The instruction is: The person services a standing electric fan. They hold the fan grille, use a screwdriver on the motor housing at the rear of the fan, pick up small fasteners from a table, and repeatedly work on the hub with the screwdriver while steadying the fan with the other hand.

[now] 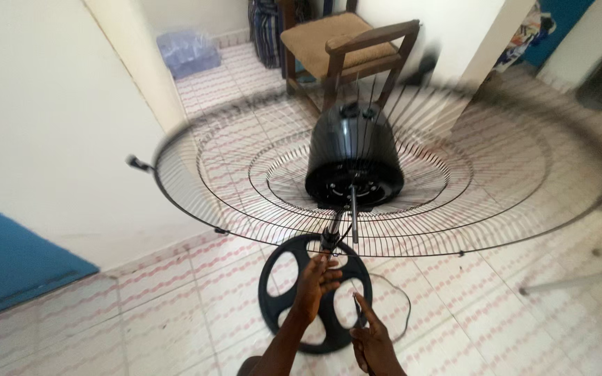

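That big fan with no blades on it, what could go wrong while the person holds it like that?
The fan's wire guard and motor lean over, steadied only by the left hand on the pole, so it might tip. The cord on the floor could trip feet. The thin tool in the right hand might slip.

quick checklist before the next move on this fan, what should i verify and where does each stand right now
1. Left hand has hold of the fan pole just under the neck joint: ok, fingers are at the pole.
2. Right hand tool ready: ok, it holds a thin dark tool, tip not yet at the joint.
3. Round black base flat on the tiled floor: ok.
4. Rear wire guard steady: not ok, its rim is motion-blurred.
5. Motor housing firmly seated: cannot tell.
6. Power cord clear of the hands: ok, it lies on the floor beside the base.
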`<state>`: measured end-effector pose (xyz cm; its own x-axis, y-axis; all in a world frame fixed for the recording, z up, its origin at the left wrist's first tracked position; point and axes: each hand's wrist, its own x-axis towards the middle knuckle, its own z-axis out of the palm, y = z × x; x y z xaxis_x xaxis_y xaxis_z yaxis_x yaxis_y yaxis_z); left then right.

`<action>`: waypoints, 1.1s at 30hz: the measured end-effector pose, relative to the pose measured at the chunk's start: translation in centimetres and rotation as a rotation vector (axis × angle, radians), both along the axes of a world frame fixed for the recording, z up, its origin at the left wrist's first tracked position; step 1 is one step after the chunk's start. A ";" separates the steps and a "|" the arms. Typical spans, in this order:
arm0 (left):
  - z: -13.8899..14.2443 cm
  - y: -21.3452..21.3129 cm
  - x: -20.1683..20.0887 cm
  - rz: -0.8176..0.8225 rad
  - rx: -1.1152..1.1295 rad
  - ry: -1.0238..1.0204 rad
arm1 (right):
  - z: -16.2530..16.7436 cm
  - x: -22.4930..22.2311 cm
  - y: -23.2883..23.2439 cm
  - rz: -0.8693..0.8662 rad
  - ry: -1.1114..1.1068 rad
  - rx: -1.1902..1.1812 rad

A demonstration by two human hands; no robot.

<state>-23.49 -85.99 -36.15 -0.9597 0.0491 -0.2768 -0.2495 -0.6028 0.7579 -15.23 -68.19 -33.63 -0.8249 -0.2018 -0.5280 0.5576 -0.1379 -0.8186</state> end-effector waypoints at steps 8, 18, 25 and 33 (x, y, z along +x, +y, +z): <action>-4.2 0.0 -3.9 0.082 0.154 0.565 | 3.1 -3.5 2.1 -0.129 0.255 0.219; 1.0 1.6 -2.7 0.018 0.133 0.447 | 20.0 0.9 2.9 -0.032 0.933 0.326; 3.7 2.4 -1.2 0.045 0.058 0.461 | 27.6 0.3 0.3 0.068 0.839 0.700; 3.1 3.1 -1.6 0.106 0.023 0.440 | 29.3 -1.4 -0.3 0.078 0.875 0.798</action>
<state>-25.12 -82.89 -33.03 -0.9859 -0.0541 0.1583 0.1570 -0.6259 0.7640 -16.59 -68.51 -4.33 -0.9681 -0.1371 0.2097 -0.2498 0.5937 -0.7649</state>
